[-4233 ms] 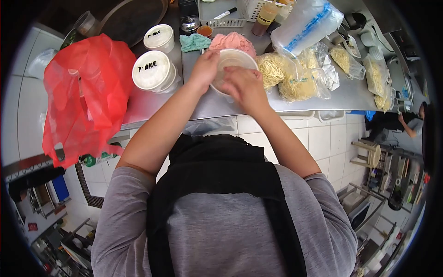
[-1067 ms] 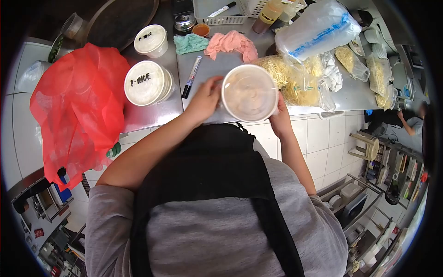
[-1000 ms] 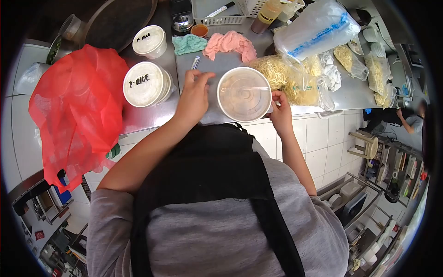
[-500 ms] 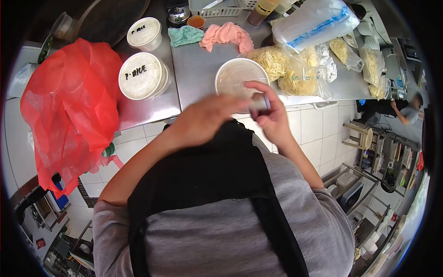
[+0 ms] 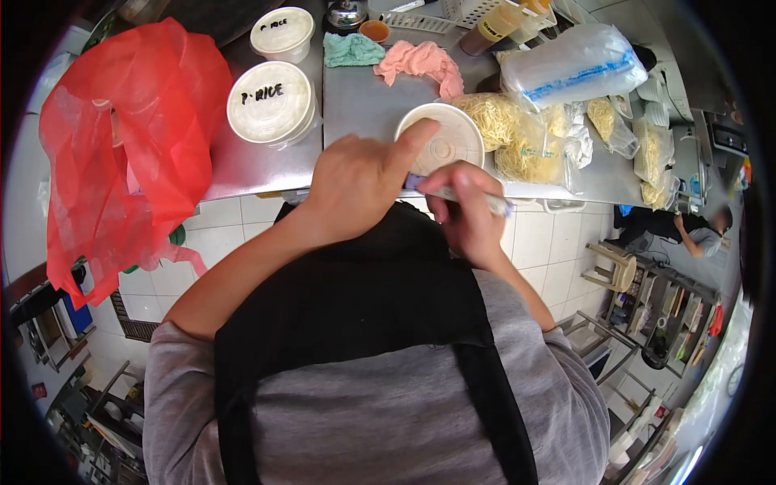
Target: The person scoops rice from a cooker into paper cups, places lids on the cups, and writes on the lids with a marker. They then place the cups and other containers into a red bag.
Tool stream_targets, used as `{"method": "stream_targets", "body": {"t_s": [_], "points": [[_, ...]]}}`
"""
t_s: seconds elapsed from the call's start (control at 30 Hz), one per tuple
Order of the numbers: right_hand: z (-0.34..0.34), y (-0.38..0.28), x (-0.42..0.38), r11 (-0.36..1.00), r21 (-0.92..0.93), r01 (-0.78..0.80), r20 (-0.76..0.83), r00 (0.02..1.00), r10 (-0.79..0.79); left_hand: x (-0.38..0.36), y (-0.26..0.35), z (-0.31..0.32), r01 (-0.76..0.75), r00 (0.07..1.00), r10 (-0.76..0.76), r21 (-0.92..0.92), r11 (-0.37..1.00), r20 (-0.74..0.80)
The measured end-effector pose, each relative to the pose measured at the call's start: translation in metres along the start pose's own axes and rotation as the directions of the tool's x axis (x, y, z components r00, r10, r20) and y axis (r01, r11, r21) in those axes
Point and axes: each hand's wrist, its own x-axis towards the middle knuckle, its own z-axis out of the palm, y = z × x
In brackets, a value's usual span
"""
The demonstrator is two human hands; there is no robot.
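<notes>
While the right hand [image 5: 465,218] grips a marker [image 5: 461,194], the left hand [image 5: 356,182] steadies it.

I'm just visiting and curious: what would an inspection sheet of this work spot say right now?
Surface: steel counter, crowded at the back.
Job's things: lidded white container at the counter's front edge; marker held in front of it.
Clutter: two tubs marked P-RICE, red plastic bag, pink cloth, green cloth, bagged noodles.
Hands: left hand and right hand both grip the marker; one left finger reaches over the container's lid.
Cables: nothing seen.
Surroundings: white tiled floor, stool, another person at far right.
</notes>
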Motion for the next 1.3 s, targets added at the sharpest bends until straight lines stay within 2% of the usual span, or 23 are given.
{"method": "stream_targets", "body": {"t_s": [0.07, 0.1, 0.17, 0.23, 0.27, 0.3, 0.33, 0.37, 0.4, 0.43, 0.47, 0.5, 0.53, 0.57, 0.63, 0.7, 0.73, 0.9, 0.97, 1.17, 1.3], "points": [[0.0, -0.004, -0.003, 0.976, 0.043, 0.212, -0.139, 0.969, -0.204, 0.018, 0.007, -0.007, -0.242, 0.93, 0.24, 0.027, 0.97, -0.278], [-0.006, -0.005, -0.003, 0.96, 0.116, 0.254, -0.171, 0.957, -0.232, 0.023, 0.011, -0.009, -0.235, 0.931, 0.233, 0.024, 0.972, -0.282], [-0.004, -0.017, -0.006, 0.973, 0.129, 0.193, -0.24, 0.958, -0.158, 0.031, 0.017, -0.011, -0.328, 0.88, 0.353, 0.133, 0.935, -0.316], [-0.026, -0.002, -0.01, 0.87, 0.431, 0.239, -0.267, 0.955, -0.13, 0.033, 0.001, 0.0, -0.34, 0.874, 0.358, 0.112, 0.934, -0.328], [-0.05, -0.01, -0.005, 0.771, 0.593, 0.234, -0.343, 0.939, -0.022, 0.034, -0.021, 0.003, -0.154, 0.918, 0.217, 0.206, 0.966, -0.33], [-0.077, -0.01, -0.008, 0.741, 0.609, 0.283, -0.424, 0.906, 0.002, 0.035, -0.033, 0.004, 0.034, 0.936, 0.073, 0.297, 0.954, -0.344], [-0.09, -0.012, -0.009, 0.782, 0.554, 0.284, -0.382, 0.922, -0.065, 0.034, -0.031, 0.003, 0.035, 0.937, 0.072, 0.298, 0.954, -0.343], [-0.096, -0.012, -0.008, 0.818, 0.498, 0.288, -0.333, 0.934, -0.126, 0.032, -0.027, 0.003, 0.161, 0.971, -0.134, 0.125, 0.979, -0.197], [-0.095, -0.007, -0.003, 0.816, 0.503, 0.284, -0.338, 0.934, -0.117, 0.03, -0.023, 0.004, 0.311, 0.95, -0.311, -0.028, 0.95, -0.007], [-0.091, 0.0, 0.007, 0.907, 0.365, 0.21, -0.311, 0.946, -0.093, 0.026, -0.022, 0.016, 0.31, 0.951, -0.31, -0.026, 0.95, 0.007], [-0.088, 0.006, 0.021, 0.968, 0.212, 0.136, -0.286, 0.955, -0.071, 0.022, -0.026, 0.038, 0.397, 0.917, -0.394, -0.227, 0.889, 0.06], [-0.083, 0.017, 0.035, 0.992, 0.092, 0.085, -0.335, 0.941, -0.049, 0.02, -0.03, 0.053, 0.471, 0.877, -0.463, -0.414, 0.779, 0.126], [-0.082, 0.033, 0.048, 0.991, -0.018, 0.132, -0.312, 0.941, -0.131, 0.021, -0.032, 0.059, 0.565, 0.825, -0.491, -0.415, 0.713, 0.28], [-0.093, 0.053, 0.055, 0.981, -0.154, 0.121, -0.263, 0.952, -0.159, 0.019, -0.037, 0.07, 0.566, 0.825, -0.49, -0.415, 0.713, 0.283], [-0.086, 0.06, 0.059, 0.975, -0.187, 0.117, -0.285, 0.944, -0.168, 0.015, -0.048, 0.089, 0.473, 0.876, -0.423, -0.592, 0.653, 0.233], [-0.077, 0.048, 0.06, 0.974, -0.221, -0.049, -0.234, 0.972, -0.004, 0.014, -0.057, 0.094, 0.472, 0.873, -0.427, -0.632, 0.614, 0.237], [-0.071, 0.044, 0.062, 0.972, -0.22, -0.077, -0.257, 0.966, 0.018, 0.013, -0.059, 0.095, 0.468, 0.871, -0.43, -0.672, 0.574, 0.239], [-0.06, 0.05, 0.07, 0.956, -0.277, -0.099, -0.266, 0.964, 0.023, 0.009, -0.054, 0.09, 0.486, 0.855, -0.467, -0.66, 0.573, 0.224], [-0.06, 0.061, 0.073, 0.94, -0.34, -0.031, -0.195, 0.98, -0.038, 0.009, -0.054, 0.088, 0.479, 0.857, -0.476, -0.649, 0.591, 0.199], [-0.052, 0.057, 0.073, 0.942, -0.323, -0.088, -0.156, 0.987, 0.039, 0.009, -0.059, 0.087, 0.426, 0.876, -0.459, -0.684, 0.592, 0.149], [-0.048, 0.06, 0.074, 0.932, -0.351, -0.085, -0.166, 0.986, 0.028, 0.01, -0.057, 0.082, 0.456, 0.868, -0.458, -0.669, 0.587, 0.19]]}}
